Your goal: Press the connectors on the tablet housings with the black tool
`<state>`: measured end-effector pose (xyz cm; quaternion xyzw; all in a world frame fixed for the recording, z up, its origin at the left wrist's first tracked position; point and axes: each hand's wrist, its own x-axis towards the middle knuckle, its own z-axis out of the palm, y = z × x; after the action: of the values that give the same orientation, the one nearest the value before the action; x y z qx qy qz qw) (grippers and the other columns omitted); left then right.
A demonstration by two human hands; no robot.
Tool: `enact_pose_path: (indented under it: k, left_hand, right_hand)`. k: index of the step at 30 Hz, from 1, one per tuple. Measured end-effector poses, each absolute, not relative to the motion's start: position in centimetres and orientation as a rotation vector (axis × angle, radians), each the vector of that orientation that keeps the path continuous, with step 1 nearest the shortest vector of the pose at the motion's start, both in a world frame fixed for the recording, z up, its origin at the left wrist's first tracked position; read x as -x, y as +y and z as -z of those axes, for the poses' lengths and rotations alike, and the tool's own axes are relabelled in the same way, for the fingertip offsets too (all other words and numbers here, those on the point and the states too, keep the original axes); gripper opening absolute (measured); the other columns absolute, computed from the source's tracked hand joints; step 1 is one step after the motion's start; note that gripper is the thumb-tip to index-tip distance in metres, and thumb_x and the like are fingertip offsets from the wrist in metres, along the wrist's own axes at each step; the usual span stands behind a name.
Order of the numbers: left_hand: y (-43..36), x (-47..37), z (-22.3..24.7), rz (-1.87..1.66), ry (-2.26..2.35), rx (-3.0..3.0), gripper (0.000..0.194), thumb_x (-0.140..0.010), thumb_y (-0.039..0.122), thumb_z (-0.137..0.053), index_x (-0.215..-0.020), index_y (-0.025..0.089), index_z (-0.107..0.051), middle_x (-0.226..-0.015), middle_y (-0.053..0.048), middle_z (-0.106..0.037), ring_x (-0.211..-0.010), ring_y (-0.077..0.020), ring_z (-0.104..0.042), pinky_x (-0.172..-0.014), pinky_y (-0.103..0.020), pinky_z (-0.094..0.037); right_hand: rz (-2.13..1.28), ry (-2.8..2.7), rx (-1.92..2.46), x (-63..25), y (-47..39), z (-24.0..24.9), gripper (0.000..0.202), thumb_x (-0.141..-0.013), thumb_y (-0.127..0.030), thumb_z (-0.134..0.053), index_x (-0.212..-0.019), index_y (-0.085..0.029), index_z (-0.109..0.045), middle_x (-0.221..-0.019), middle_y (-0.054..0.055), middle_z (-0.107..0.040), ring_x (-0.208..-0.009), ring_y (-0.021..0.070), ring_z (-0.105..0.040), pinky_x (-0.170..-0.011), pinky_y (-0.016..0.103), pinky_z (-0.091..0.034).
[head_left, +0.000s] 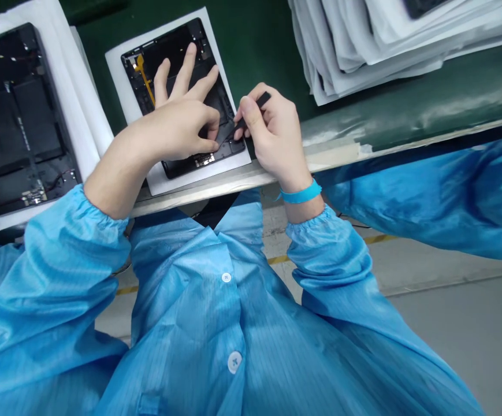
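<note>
An opened black tablet (pixel 177 55) with a yellow flex cable (pixel 145 81) lies on a white foam sheet (pixel 118 63) on the green belt. My left hand (pixel 181 115) rests on it, three fingers spread, thumb and forefinger pinching a dark strip (pixel 225 134) near the tablet's lower right corner. My right hand (pixel 272 130) grips a thin black tool (pixel 263 99) whose tip meets that strip. A blue wrist strap (pixel 299 193) circles my right wrist.
A second opened tablet (pixel 14 121) on white foam sits at the left. A pile of white foam sheets (pixel 385 40) lies at the back right. The metal bench edge (pixel 406 141) runs across; another person's blue sleeve (pixel 441 196) is at the right.
</note>
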<state>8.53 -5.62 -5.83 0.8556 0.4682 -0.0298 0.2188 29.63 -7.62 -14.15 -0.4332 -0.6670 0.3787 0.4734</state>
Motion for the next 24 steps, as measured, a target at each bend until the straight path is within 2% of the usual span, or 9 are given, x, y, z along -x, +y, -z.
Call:
enact_pose_path:
  k: [2, 4, 11, 17, 20, 24]
  left_hand:
    - [-5.9, -8.4, 5.6, 0.096, 1.301, -2.344, 0.029, -0.095, 0.049, -0.057, -0.088, 0.028, -0.075, -0.19, 0.031, -0.004, -0.181, -0.043, 0.02, -0.139, -0.078, 0.02]
    - [-6.0, -8.4, 5.5, 0.106, 1.314, -2.321, 0.027, -0.094, 0.048, -0.06, -0.086, 0.026, -0.072, -0.192, 0.026, -0.002, -0.181, -0.0441, 0.021, -0.139, -0.079, 0.021]
    - [-5.5, -8.3, 5.9, 0.049, 1.281, -2.334, 0.027, -0.093, 0.051, -0.063, -0.084, 0.03, -0.076, -0.186, 0.036, -0.017, -0.18, -0.0421, 0.019, -0.141, -0.077, 0.018]
    - [-4.9, -8.7, 6.2, 0.082, 1.3, -2.328, 0.019, -0.089, 0.044, -0.069, -0.08, 0.028, -0.075, -0.187, 0.034, -0.015, -0.181, -0.0441, 0.016, -0.14, -0.081, 0.018]
    - [-4.8, -8.7, 5.9, 0.048, 1.284, -2.345, 0.021, -0.087, 0.044, -0.073, -0.073, 0.028, -0.071, -0.186, 0.035, -0.021, -0.181, -0.0448, 0.014, -0.14, -0.081, 0.018]
    - [-4.9, -8.5, 5.5, 0.069, 1.228, -2.361, 0.025, -0.09, 0.045, -0.068, -0.075, 0.025, -0.07, -0.189, 0.028, -0.018, -0.182, -0.0441, 0.015, -0.14, -0.08, 0.02]
  right_hand:
    - [-0.934, -1.622, 1.051, -29.6, -7.6, 14.1, 0.064, -0.103, -0.095, -0.047, -0.091, -0.033, -0.058, -0.072, -0.003, -0.068, -0.069, 0.0199, -0.071, -0.071, 0.039, -0.055]
    - [-0.941, -1.603, 1.042, -29.6, -7.7, 13.9, 0.062, -0.103, -0.094, -0.051, -0.09, -0.033, -0.058, -0.07, -0.003, -0.068, -0.068, 0.0189, -0.071, -0.07, 0.038, -0.054]
    - [-0.975, -1.61, 1.071, -29.6, -7.9, 13.6, 0.063, -0.101, -0.096, -0.051, -0.091, -0.035, -0.058, -0.073, -0.003, -0.069, -0.07, 0.0208, -0.07, -0.073, 0.041, -0.054]
    - [-0.997, -1.573, 1.048, -29.7, -8.1, 13.3, 0.056, -0.101, -0.089, -0.061, -0.09, -0.035, -0.061, -0.072, -0.003, -0.07, -0.068, 0.0208, -0.07, -0.072, 0.041, -0.053]
    - [-1.006, -1.612, 1.063, -29.8, -8.1, 13.4, 0.054, -0.104, -0.088, -0.058, -0.093, -0.036, -0.06, -0.076, -0.003, -0.071, -0.072, 0.0216, -0.07, -0.075, 0.041, -0.054]
    - [-0.968, -1.648, 1.097, -29.8, -8.0, 13.7, 0.06, -0.106, -0.091, -0.047, -0.093, -0.034, -0.058, -0.077, -0.001, -0.07, -0.073, 0.0229, -0.072, -0.074, 0.041, -0.055]
